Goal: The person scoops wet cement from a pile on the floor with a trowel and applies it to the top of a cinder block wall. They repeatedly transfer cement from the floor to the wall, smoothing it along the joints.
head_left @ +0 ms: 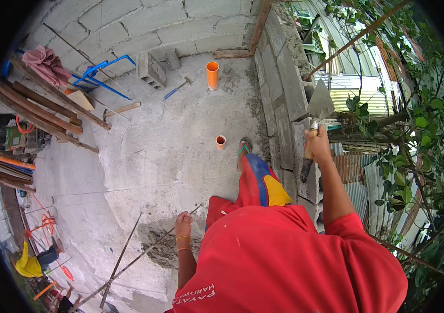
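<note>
My right hand [318,143] is closed round the wooden handle of a pointed trowel [321,100]. Its grey metal blade points away from me, above the top of a low hollow-block wall [284,112] on my right. At my left side, my left hand [183,225] hangs with its fingers partly curled. A thin steel rod [146,251] passes right at that hand; whether the fingers grip it or it runs behind them, I cannot tell. A second rod [121,258] crosses the first lower down.
Two orange pipes [212,76] stick up from the concrete floor [154,141]. A hammer [176,89], a hollow block [150,70] and a blue metal frame [99,73] lie ahead. Wooden planks [45,107] lean at left. Leafy branches [415,172] hang beyond the right wall.
</note>
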Available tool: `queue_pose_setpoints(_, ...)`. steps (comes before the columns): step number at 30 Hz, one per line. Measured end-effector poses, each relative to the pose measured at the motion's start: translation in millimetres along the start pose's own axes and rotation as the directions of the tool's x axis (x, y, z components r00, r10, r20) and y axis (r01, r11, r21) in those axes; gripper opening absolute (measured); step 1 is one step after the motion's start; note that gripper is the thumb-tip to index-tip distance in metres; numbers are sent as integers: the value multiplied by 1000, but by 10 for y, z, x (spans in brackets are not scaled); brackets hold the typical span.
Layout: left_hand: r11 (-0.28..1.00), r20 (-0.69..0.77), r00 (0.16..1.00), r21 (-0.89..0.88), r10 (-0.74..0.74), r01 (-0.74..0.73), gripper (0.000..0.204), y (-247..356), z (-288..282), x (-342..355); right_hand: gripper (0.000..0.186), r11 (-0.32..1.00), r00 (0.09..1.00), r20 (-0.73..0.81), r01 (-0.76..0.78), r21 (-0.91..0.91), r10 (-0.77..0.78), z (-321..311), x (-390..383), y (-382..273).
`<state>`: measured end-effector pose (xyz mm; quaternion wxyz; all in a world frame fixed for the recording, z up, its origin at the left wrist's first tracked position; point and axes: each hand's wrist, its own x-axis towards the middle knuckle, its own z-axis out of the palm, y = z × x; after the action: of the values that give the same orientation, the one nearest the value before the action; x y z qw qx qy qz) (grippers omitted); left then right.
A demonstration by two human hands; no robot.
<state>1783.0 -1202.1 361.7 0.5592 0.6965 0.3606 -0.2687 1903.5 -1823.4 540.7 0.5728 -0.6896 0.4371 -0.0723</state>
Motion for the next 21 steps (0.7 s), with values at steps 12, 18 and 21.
queue_pose_setpoints(12,951,-384,902,150,-197,271,29,-2788,-710,-2314,24,517,540,682,448,-729,493,1660,-1927,355)
queue_pose_setpoints(18,945,-488,810,-138,-325,296,50,-3554,-244,-3120,27,111,185,730,935,-337,659,2510,-2507,969)
queue_pose_setpoints(21,962,-448,857,-27,-256,273,47,-3693,-439,-3354,34,181,23,758,966,-185,652,2718,-2930,1248)
